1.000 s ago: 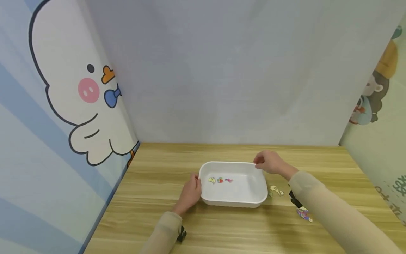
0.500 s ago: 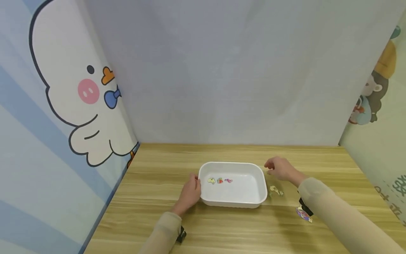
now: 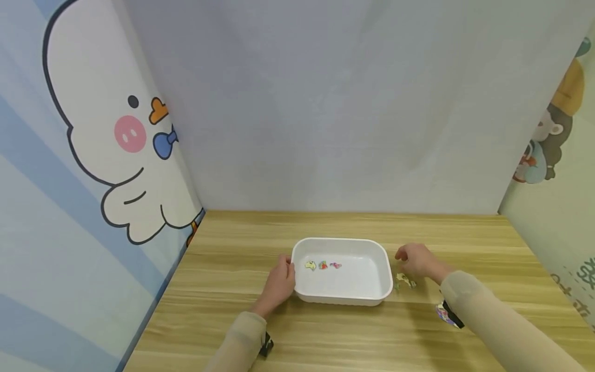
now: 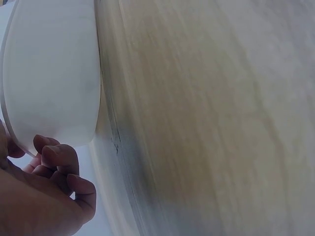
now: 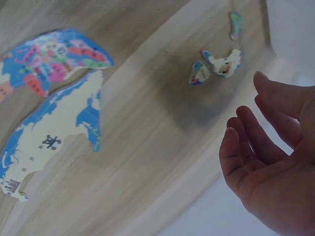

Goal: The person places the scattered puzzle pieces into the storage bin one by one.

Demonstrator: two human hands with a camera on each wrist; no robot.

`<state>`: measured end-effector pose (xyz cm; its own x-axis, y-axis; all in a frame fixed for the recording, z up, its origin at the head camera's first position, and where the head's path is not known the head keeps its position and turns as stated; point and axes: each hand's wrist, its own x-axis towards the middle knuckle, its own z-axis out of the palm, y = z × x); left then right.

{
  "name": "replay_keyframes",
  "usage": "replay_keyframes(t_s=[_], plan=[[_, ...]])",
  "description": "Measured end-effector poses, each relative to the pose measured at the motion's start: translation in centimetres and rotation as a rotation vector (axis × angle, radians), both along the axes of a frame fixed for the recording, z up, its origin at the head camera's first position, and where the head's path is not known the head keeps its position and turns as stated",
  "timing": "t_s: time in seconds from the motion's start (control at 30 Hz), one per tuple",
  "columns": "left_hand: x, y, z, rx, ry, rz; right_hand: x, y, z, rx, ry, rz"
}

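Observation:
My left hand (image 3: 280, 281) grips the left rim of a white plastic tray (image 3: 358, 281); in the left wrist view its fingers curl at the tray's edge. Three small flat printed pieces, cream (image 3: 310, 265), red-green (image 3: 323, 265) and pink (image 3: 335, 265), lie in a row inside the tray. Just right of the tray, my right hand (image 3: 418, 260) hovers above the table with loosely bent fingers and nothing between them. Close below it lie several small flat cutouts, among them a cream and blue piece (image 5: 226, 65), a smaller blue one (image 5: 199, 73) and a green one (image 5: 236, 25).
Two larger flat cutouts, one cream and blue (image 5: 51, 130) and one pink and blue (image 5: 54, 55), lie farther right on the wooden table (image 3: 223, 289), partly under the right wrist in the head view. A pale curtain (image 3: 325, 129) hangs behind the table's far edge.
My right hand has moved from the tray's back right corner rightward and nearer, down toward the small cutouts. The left hand and the tray stay where they were.

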<state>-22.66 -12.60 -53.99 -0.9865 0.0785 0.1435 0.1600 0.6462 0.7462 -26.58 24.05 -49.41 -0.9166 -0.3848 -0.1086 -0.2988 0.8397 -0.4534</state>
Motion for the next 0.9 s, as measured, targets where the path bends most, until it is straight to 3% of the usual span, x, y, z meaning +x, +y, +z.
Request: replay_keyframes(t_s=[0.17, 0.4, 0.9], plan=[[0.0, 0.0, 0.0, -0.002, -0.008, -0.002, 0.2, 0.5, -0.7, 0.026, -0.006, 0.036], [0.1, 0.1, 0.1, -0.003, -0.005, -0.005, 0.3, 0.6, -1.7, 0.003, -0.014, 0.019], [0.1, -0.1, 0.1, 0.003, 0.014, -0.028, 0.6, 0.9, -2.4, -0.057, -0.013, 0.021]])
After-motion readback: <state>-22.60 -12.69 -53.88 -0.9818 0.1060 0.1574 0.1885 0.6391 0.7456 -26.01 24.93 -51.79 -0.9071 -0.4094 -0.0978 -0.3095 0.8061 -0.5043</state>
